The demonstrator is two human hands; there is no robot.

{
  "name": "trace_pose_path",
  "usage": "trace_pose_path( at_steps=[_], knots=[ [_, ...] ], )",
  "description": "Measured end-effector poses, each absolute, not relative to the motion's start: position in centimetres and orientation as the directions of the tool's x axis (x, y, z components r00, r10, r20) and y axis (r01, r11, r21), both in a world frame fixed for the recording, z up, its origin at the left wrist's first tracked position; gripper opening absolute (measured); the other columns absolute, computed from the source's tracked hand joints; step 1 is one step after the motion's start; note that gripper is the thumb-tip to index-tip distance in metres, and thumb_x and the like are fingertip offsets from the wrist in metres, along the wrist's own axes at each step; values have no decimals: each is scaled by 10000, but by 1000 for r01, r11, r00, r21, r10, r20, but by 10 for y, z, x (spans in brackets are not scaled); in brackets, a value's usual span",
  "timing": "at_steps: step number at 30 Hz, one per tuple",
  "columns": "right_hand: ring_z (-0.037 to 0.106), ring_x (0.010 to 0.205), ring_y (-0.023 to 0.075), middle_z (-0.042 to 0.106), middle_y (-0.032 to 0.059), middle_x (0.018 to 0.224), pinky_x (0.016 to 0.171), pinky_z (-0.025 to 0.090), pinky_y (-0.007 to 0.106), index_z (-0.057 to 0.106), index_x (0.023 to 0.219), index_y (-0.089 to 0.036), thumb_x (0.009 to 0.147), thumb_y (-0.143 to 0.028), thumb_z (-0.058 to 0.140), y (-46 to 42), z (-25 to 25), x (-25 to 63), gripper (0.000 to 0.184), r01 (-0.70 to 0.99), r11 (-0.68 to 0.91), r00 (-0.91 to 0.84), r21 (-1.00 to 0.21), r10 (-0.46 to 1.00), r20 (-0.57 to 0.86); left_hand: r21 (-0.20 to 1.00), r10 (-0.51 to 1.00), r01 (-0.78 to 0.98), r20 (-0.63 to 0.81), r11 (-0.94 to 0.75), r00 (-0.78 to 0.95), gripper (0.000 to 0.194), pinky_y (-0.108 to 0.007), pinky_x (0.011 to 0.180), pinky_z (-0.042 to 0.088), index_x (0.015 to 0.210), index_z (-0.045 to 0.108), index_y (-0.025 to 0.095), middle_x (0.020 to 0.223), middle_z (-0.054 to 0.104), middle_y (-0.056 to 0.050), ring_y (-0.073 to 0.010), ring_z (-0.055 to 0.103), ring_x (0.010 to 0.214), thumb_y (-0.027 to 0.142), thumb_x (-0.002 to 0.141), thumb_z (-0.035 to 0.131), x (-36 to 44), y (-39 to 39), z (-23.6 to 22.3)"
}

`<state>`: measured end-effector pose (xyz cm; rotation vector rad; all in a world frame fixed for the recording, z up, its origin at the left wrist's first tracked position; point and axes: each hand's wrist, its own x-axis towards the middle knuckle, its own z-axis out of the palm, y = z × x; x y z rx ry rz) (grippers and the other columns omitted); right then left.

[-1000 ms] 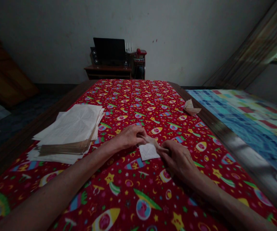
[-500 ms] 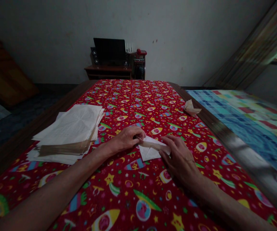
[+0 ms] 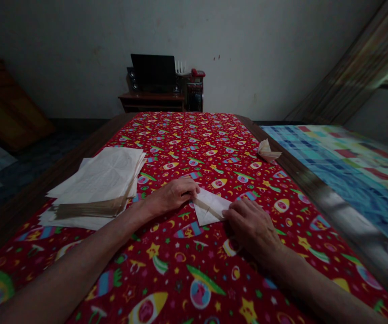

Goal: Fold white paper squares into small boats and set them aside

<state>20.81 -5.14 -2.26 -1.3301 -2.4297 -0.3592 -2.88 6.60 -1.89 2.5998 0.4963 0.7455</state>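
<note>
A small folded sheet of white paper (image 3: 210, 208) lies on the red patterned cloth between my hands, with crease lines across it. My left hand (image 3: 180, 192) is closed, its thumb and fingers pinching the paper's upper left corner. At the paper's right end, my right hand (image 3: 250, 220) is closed on the edge, fingers curled and thumb at the lower side. Left of my left hand stands a stack of creased paper sheets (image 3: 102, 175), the top one marked with radiating fold lines.
The red cloth (image 3: 187, 135) covers a dark wooden table. Near its right edge sits a folded paper piece (image 3: 267, 151). A bed with a checked cover (image 3: 349, 166) stands to the right. Against the far wall are a black monitor (image 3: 153, 73) and speakers on a small desk (image 3: 151, 101).
My right hand's fingers have drawn in from lying over the paper to curl at its right end, uncovering more of it. My left hand stays at the left corner.
</note>
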Motion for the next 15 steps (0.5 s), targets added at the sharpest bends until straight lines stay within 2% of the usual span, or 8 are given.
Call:
trace_pose_path(
  at_steps=[3, 8, 12, 15],
  knots=[
    [452, 805, 210, 589, 79, 908, 697, 382, 336, 628, 907, -167, 882, -159, 523, -55, -16, 208, 108, 816, 575, -557, 53, 759, 338, 375, 384, 239, 382, -896, 840, 125, -300, 866, 489, 855, 592, 156, 1002, 654, -65, -157, 596, 974, 115, 891, 480, -33, 65, -14],
    [448, 828, 221, 581, 97, 932, 734, 430, 354, 613, 1006, -147, 861, -116, 536, -59, -11, 208, 167, 792, 607, -597, 66, 748, 288, 216, 363, 310, 287, -926, 886, 222, -360, 966, 441, 979, 610, 163, 1111, 631, -73, -181, 560, 1065, 70, 889, 430, -41, 52, -4],
    [449, 818, 224, 578, 101, 929, 739, 444, 367, 610, 1016, -142, 852, -103, 539, -59, -11, 207, 183, 791, 606, -602, 83, 750, 275, 64, 381, 378, 266, -924, 885, 332, -461, 1109, 268, 1138, 572, 170, 1198, 608, -76, -222, 477, 1201, 46, 856, 447, -36, 31, -2],
    [454, 835, 226, 575, 97, 934, 766, 442, 375, 606, 1030, -142, 839, -100, 561, -59, -12, 207, 200, 791, 606, -605, 87, 752, 260, 51, 312, 308, 208, -950, 927, 379, -470, 1154, 166, 1263, 493, 152, 1305, 555, -91, -221, 451, 1249, 99, 900, 396, -25, 14, -3]
  ],
)
